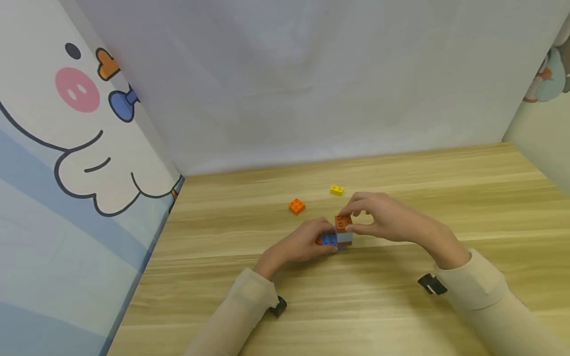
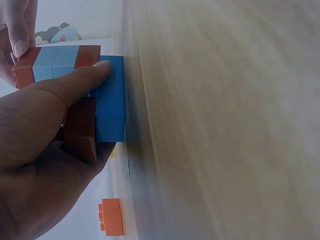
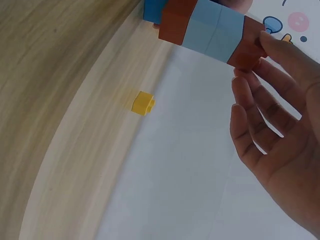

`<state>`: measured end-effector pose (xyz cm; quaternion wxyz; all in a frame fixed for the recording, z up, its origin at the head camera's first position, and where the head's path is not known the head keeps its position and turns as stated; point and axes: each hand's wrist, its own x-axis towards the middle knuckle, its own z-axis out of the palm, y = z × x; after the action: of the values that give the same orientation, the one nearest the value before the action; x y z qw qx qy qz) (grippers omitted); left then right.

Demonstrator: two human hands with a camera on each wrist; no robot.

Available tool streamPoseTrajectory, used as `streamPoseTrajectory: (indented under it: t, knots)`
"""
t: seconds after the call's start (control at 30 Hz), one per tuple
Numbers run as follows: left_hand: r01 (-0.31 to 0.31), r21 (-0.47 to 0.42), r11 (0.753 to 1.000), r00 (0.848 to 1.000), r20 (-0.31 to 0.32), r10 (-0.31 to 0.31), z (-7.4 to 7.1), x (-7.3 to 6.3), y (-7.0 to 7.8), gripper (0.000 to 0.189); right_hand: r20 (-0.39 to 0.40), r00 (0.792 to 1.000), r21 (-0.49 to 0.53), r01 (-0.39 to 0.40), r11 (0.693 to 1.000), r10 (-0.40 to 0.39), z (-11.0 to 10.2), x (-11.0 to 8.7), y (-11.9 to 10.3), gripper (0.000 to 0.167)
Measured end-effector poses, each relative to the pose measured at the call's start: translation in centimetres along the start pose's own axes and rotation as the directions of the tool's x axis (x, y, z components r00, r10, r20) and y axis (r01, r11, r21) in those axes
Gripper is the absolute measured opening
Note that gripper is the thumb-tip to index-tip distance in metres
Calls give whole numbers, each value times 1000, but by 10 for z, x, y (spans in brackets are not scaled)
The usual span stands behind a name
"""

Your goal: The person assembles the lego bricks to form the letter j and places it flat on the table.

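A small stack of toy bricks stands on the table between both hands. Its blue base brick (image 2: 111,107) carries a brown brick (image 3: 176,22), two light blue bricks (image 3: 207,27) and a top brown brick (image 1: 342,221). A separate brown brick (image 2: 80,125) sits on the other end of the base. My left hand (image 1: 307,241) grips the lower part of the build, thumb along the near side and fingers behind. With thumb and index finger, my right hand (image 1: 380,216) pinches the top brown brick, its other fingers loosely bent.
Behind the hands lie an orange brick (image 1: 296,206) and a small yellow brick (image 1: 336,190) on the wood-grain table (image 1: 213,296). A pale curtain (image 1: 311,89) rises at the table's back edge, with a cartoon-printed panel (image 1: 40,207) at the left.
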<state>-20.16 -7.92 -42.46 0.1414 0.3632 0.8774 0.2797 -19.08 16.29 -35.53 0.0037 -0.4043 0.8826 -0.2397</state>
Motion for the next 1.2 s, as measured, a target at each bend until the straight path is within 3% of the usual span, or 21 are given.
streamPoseTrajectory:
  t: [0.5,0.87,1.2]
  knots:
    - [-3,-10,1000,1000,2,3,0,-1,-1,37,2,999,79,-41,996,41,-3,9,4,23]
    - [3,-1,1000,1000,4,-3,0,-1,-1,36,24,997,60,-79,995,77,-5,28,19,26]
    - [-6,-4,1000,1000,1,6,0,-1,-1,35,63,994,55,-98,994,95,8,44,36,28]
